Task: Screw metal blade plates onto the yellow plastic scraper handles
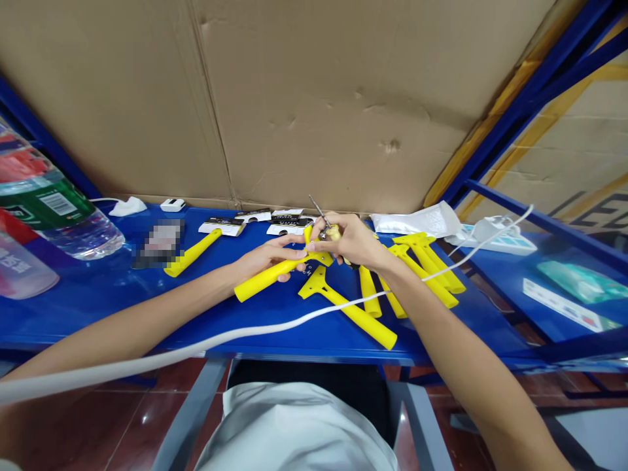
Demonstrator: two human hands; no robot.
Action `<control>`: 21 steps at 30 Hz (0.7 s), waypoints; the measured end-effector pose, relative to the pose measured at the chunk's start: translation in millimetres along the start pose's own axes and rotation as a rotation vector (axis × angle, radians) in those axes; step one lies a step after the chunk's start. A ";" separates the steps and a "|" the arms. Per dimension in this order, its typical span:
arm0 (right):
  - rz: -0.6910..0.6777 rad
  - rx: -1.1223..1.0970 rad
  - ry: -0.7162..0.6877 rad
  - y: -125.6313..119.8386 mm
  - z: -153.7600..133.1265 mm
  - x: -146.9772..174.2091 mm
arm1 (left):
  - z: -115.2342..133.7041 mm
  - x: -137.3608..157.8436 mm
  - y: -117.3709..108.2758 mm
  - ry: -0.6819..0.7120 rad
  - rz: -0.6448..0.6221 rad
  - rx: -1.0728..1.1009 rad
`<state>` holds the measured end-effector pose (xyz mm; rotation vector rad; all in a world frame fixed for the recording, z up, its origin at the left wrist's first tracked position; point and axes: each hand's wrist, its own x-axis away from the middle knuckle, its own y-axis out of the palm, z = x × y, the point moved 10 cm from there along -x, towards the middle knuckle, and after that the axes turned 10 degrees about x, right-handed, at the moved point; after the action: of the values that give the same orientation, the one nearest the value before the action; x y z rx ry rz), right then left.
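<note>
My left hand is closed around a yellow plastic scraper, whose tubular handle slants down to the left and whose wide head lies between both hands. My right hand grips a screwdriver with its thin metal shaft pointing up and away. The right fingertips meet the left ones at the scraper's head, so what they pinch there is hidden. Just below, another yellow scraper lies on the blue table. Several more yellow scrapers lie beside and behind my right forearm.
A white cable crosses in front of my arms. Black-and-white cards and one yellow scraper lie left. A large bottle stands far left. White packaging and a power strip lie right. Cardboard walls the back.
</note>
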<state>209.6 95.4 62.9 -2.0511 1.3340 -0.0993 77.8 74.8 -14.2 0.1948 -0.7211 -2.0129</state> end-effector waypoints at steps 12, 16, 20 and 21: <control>0.131 0.080 -0.179 -9.8 -12.9 2.2 | 2.6 0.0 -1.9 -0.004 0.026 0.093; 0.115 0.050 -0.161 -8.2 -9.6 1.8 | 4.4 0.4 -1.9 0.009 0.009 0.094; 0.187 0.120 -0.207 -14.0 -18.2 4.8 | 5.4 0.6 -2.0 0.022 0.026 0.086; 0.200 0.142 -0.228 -14.8 -21.5 5.8 | 5.2 0.6 -2.0 0.021 0.032 0.083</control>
<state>215.1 83.6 86.2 -1.7440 1.3402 0.1217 73.9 77.2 -11.0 0.2506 -0.7908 -1.9491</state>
